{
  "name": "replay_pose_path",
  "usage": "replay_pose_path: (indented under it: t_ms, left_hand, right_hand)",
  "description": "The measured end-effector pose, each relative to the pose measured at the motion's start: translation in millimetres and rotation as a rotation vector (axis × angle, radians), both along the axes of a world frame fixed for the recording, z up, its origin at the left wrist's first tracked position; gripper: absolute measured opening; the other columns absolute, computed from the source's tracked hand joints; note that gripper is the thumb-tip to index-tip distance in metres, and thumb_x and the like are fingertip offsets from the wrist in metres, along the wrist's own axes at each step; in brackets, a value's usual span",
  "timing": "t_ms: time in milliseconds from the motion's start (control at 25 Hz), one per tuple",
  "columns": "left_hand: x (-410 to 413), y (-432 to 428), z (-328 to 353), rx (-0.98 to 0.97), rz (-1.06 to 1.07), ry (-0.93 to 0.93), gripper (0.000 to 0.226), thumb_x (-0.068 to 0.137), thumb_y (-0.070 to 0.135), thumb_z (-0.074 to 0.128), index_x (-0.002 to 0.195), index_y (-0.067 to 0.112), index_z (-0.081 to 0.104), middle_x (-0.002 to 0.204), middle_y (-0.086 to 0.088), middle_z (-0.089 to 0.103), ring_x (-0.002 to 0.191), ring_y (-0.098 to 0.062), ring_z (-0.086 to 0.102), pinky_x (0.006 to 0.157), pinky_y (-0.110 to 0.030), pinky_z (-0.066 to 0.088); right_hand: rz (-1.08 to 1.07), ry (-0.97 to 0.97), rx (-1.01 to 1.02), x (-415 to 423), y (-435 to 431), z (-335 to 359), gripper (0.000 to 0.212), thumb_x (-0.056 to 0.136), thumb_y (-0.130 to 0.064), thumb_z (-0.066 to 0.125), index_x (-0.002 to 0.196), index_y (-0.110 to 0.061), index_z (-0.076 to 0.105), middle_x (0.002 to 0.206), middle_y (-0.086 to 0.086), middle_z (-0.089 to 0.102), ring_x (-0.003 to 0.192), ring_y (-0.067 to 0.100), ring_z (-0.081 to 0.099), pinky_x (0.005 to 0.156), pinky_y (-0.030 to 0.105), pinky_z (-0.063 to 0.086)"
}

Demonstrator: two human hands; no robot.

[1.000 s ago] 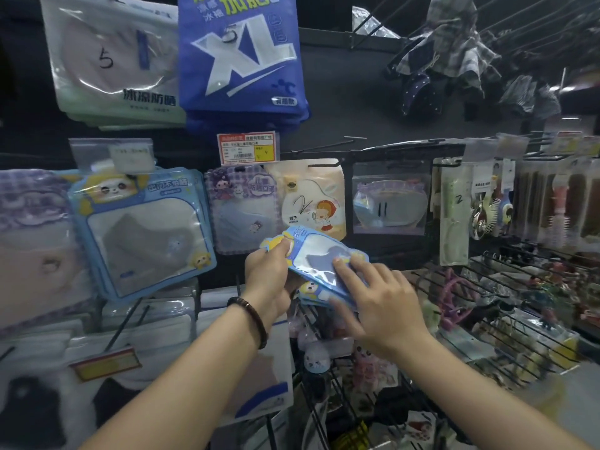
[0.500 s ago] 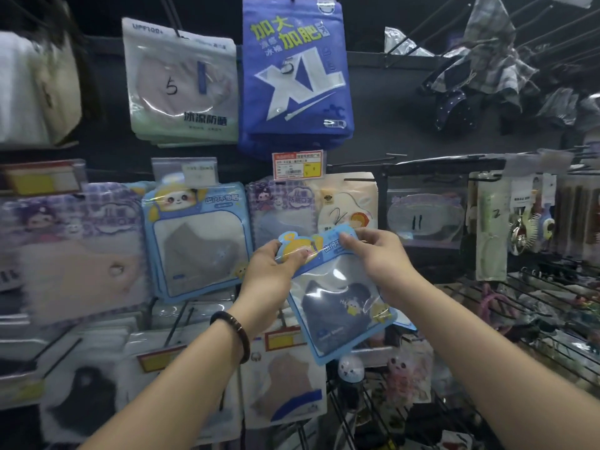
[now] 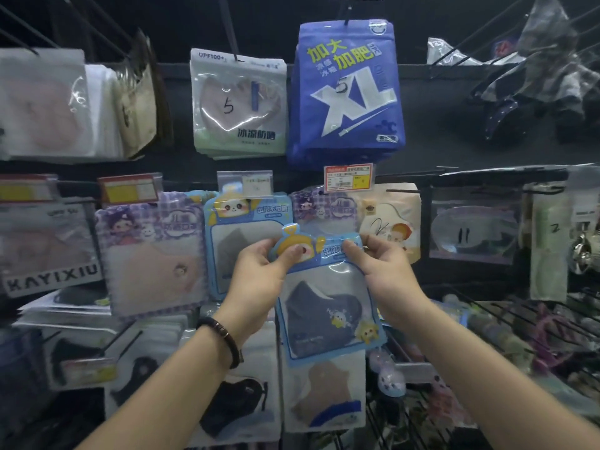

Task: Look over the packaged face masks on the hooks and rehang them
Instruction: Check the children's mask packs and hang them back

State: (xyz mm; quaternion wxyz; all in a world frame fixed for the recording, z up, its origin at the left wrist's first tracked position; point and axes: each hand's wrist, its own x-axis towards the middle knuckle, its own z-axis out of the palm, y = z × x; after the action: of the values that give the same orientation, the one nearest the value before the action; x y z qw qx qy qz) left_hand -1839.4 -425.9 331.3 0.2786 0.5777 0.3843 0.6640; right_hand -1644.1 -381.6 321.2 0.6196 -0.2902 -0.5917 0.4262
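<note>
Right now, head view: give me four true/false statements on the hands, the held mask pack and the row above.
1. The left hand and right hand both pinch the top of the blue mask pack. True.
2. The mask inside that pack is pink. False: it is dark navy.
3. The bracelet sits on the right wrist. False: it is on the left wrist.
4. The blue XL pack hangs in the row above the held pack. True.

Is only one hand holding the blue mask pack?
No, the left hand and right hand both pinch the blue mask pack at its top.
</note>
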Motion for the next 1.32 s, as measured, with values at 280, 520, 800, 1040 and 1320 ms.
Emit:
replay_pose_path:
  t_ms: [280,520,800,1040,1320]
  left_hand:
    - [-45.1,-11.3,3.1,0.04,0.243,-0.022,0.014,0.106,0.03,0.066,0.112,0.02,0.074,0.106,0.006,0.082,0.103,-0.014,0.077,0.101,-0.046,0.06]
    - [-87.8,-20.2,14.4,0.043,0.317,-0.083,0.011,0.104,0.024,0.07,0.109,0.023,0.08,0.105,0.006,0.084,0.107,-0.019,0.078,0.101,-0.052,0.061]
    - [-113.5,-18.7,48.3,0.058,0.345,-0.036,0.016,0.102,0.017,0.073,0.09,0.022,0.082,0.099,-0.001,0.084,0.107,-0.029,0.078,0.102,-0.056,0.06]
    - [-112.0,-15.2,68.2,0.116,0.378,0.057,0.012,0.102,0.023,0.074,0.093,0.029,0.08,0.095,0.006,0.084,0.1,-0.019,0.079,0.098,-0.049,0.063]
    - [-112.7,-8.8,70.4,0.12,0.509,0.174,0.02,0.1,0.023,0.077,0.118,0.016,0.08,0.096,0.016,0.077,0.085,0.01,0.07,0.091,-0.023,0.061]
  right_hand:
    - [0.013,0.101,0.022,-52.0,-0.6,11.6,0.016,0.104,-0.023,0.073,0.106,-0.008,0.079,0.108,0.023,0.081,0.102,0.043,0.078,0.095,0.064,0.06]
    - [0.033,0.091,0.007,-93.8,-1.9,30.0,0.014,0.108,-0.02,0.067,0.106,-0.014,0.079,0.097,0.009,0.085,0.094,0.034,0.081,0.081,0.046,0.067]
    - [-0.002,0.056,0.068,-119.5,2.4,55.8,0.016,0.108,-0.023,0.066,0.096,-0.017,0.077,0.078,-0.004,0.081,0.073,0.014,0.074,0.074,0.038,0.062]
    - [-0.043,0.153,0.062,-121.5,4.9,70.0,0.014,0.107,-0.02,0.068,0.099,-0.014,0.078,0.085,0.001,0.083,0.074,0.014,0.078,0.063,0.029,0.063]
    - [-0.21,-0.01,0.023,-125.6,13.3,71.6,0.022,0.102,-0.033,0.074,0.099,-0.011,0.08,0.09,0.001,0.084,0.086,0.025,0.081,0.079,0.044,0.066]
